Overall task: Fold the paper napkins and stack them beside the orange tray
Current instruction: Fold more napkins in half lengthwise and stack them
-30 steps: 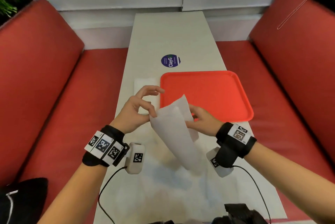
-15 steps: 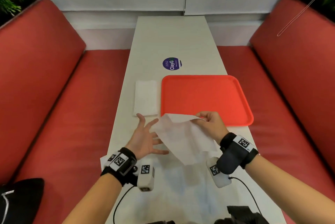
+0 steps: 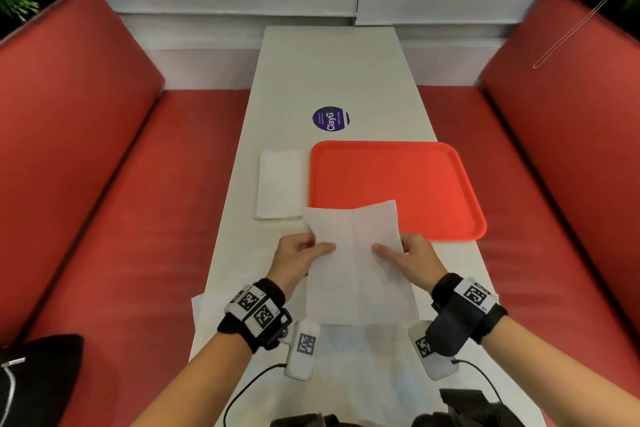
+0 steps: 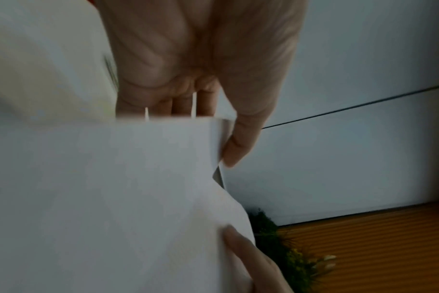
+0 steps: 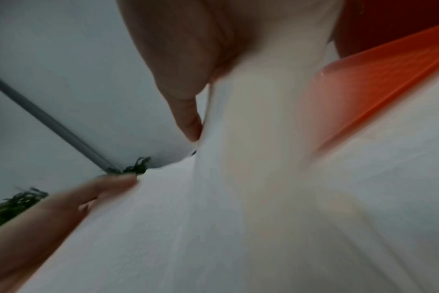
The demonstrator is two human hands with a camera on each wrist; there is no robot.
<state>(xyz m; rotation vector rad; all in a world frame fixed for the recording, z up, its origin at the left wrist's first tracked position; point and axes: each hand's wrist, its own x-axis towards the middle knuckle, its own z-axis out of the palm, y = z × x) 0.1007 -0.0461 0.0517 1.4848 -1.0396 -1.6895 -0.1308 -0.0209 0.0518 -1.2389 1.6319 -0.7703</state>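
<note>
An unfolded white napkin [image 3: 356, 264] is held up flat between both hands, its far edge over the near rim of the orange tray [image 3: 398, 184]. My left hand [image 3: 301, 253] pinches its left edge, thumb on top, fingers beneath. My right hand [image 3: 405, 253] pinches the right edge the same way. The left wrist view shows the napkin [image 4: 100, 198] close up with fingers behind it. In the right wrist view the napkin [image 5: 238, 218] fills the frame, with the tray [image 5: 388, 79] behind. A folded napkin stack [image 3: 280, 184] lies left of the tray.
More flat white napkins [image 3: 363, 367] lie on the white table [image 3: 329, 73] near me. A round blue sticker [image 3: 330, 118] sits beyond the tray. Red bench seats [image 3: 104, 201] flank the table. A black object [image 3: 38, 378] rests on the left seat.
The napkin hung crumpled from both hands, then from the right alone. Now my left hand has taken its left edge and the sheet is spread flat between both hands.
</note>
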